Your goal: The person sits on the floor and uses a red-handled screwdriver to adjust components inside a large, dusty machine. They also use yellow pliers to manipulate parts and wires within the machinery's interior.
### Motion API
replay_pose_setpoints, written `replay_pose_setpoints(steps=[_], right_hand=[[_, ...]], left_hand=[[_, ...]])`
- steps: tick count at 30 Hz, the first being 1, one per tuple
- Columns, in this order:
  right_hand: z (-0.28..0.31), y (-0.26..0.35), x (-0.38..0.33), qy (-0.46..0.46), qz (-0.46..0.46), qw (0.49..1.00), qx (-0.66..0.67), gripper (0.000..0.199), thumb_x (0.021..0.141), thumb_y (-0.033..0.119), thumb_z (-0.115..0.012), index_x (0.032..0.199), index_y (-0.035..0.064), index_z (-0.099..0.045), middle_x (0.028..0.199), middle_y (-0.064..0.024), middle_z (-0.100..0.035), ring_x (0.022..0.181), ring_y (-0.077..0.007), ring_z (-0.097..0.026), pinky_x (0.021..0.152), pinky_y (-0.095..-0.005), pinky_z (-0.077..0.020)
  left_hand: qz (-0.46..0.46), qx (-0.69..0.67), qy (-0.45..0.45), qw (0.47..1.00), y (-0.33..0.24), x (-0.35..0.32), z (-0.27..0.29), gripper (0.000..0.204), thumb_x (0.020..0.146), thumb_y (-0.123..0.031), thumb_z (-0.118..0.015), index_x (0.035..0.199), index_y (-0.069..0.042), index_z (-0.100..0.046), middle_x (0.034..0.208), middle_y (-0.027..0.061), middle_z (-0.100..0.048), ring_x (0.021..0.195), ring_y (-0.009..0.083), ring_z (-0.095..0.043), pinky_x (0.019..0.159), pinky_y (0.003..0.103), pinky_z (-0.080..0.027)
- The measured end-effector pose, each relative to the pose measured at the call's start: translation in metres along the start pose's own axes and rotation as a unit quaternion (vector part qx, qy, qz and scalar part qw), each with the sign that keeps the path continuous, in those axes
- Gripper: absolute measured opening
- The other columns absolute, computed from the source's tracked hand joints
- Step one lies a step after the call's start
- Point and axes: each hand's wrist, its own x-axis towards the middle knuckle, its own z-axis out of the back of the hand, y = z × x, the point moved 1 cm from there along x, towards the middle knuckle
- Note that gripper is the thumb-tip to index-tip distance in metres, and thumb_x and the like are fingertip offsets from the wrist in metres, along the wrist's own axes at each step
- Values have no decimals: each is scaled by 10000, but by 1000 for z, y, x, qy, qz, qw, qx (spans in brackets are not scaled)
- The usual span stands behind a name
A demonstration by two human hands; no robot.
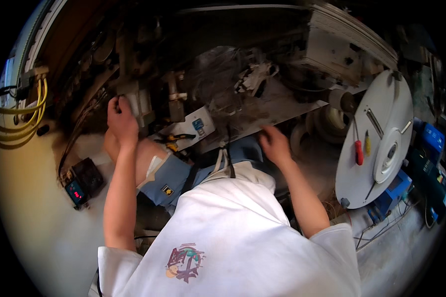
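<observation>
My left hand (122, 119) is raised at the left, beside a pale machine block (143, 106). Its fingers are curled closed, and whatever may be inside them is hidden. My right hand (276, 144) hovers by my right thigh, close to the edge of a flat metal plate (295, 113). The fingers there are slightly bent and apart, with nothing visible in them. Between the hands, yellow-and-black pliers (172, 144) lie next to a white panel with a blue switch (198, 124).
A large grey reel disc (349, 163) stands at the right, with a red-handled screwdriver (359, 152) against it. A small box with a red display (75, 192) sits on the floor at left. Yellow cables (38, 116) hang at far left. Clear crumpled plastic (220, 74) lies ahead.
</observation>
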Motion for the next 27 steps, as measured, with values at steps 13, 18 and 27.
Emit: replay_pose_setpoints(steps=[13,18,27], right_hand=[[-265,99,55,227,295,910,-183,232,930,152,-544,1137,67,-603,1100,-156,-611,948,-351,-683,705,-464,-594],[-184,103,58,307,300,895,-125,311,935,140,-617,1224,55,-538,1088,-175,-629,829,-414,-689,685,-501,-575],[72,191,51,180,212,959,-44,259,959,124,-673,1200,31,-662,1036,-175,-688,885,-395,-686,745,-438,-556]], left_hand=[[-128,105,383,909,-2,-70,166,455,900,-90,-693,1335,0,-594,1314,228,-640,1250,383,-606,1054,443,-481],[255,-75,502,823,-8,-177,181,247,989,-187,-683,1140,6,-713,1043,140,-761,980,184,-724,888,351,-560],[233,-336,584,702,-50,-167,17,532,1097,-334,-533,1465,37,-435,1162,125,-689,1006,184,-663,839,314,-582]])
